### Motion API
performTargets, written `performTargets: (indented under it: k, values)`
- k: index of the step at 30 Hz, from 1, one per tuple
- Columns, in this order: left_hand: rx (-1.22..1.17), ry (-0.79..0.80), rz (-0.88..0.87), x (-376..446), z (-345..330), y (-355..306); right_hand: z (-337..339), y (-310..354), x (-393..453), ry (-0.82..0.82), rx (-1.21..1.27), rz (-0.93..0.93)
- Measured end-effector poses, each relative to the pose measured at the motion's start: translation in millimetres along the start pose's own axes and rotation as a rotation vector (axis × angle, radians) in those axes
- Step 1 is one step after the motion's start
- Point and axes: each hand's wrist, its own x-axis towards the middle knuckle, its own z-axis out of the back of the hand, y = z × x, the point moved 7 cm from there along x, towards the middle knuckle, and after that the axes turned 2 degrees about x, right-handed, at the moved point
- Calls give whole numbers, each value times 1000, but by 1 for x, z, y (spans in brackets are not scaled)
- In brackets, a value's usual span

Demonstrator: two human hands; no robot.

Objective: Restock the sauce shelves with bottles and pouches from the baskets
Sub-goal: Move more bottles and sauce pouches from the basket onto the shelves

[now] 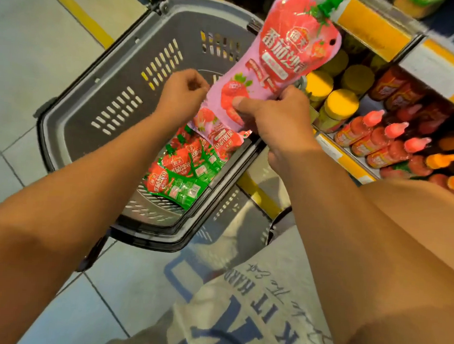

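Note:
My right hand (273,116) grips a pink and red sauce pouch (287,51) by its lower part, thumb pressed on the front. The pouch is held upright over the grey basket (98,91), and its green cap (329,5) reaches the shelf edge. A second pouch (222,138) hangs just below my right hand. My left hand (182,93) has curled fingers, with the tips pinching the held pouch's left edge. Several red and green pouches (178,169) lie in the basket's near right corner.
The sauce shelves (370,26) with yellow price strips stand on the right. They hold yellow-lidded jars (339,106) and red-capped bottles (375,137). The basket sits on a tiled floor (29,56). My bent right knee (413,208) is close to the shelves.

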Motion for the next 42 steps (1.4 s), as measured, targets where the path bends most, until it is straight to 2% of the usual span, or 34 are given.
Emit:
performTargets:
  k: [3,6,8,14,20,25,29,31,36,39,42]
  values:
    - [302,173,-34,8,-44,27,6,-2,2,-42,39,-14]
    - [566,391,-232,4,-90,36,14,0,5,-110,6,-1]
    - [792,473,-301,6,-112,50,16,2,5,-136,4,4]
    - [1185,474,-281,15,-134,60,19,5,4,-128,-21,-6]
    - [1272,405,-381,18,-124,55,18,7,4,-126,-26,-25]
    - [1210,475,-346,-2,-105,64,18,9,-5,-90,-19,-11]
    - [1062,390,-353,-23,-65,58,24,11,-15,-85,-6,11]
    - [919,265,-323,-34,-36,48,27,14,-21,-101,-12,29]
    - [455,-12,-63,-61,36,22,38,33,-48,-146,43,104]
    - [155,-87,-48,-76,64,-18,51,48,-71,-165,149,142]
    - [-73,-108,-113,-94,77,-89,73,63,-102,-202,229,208]
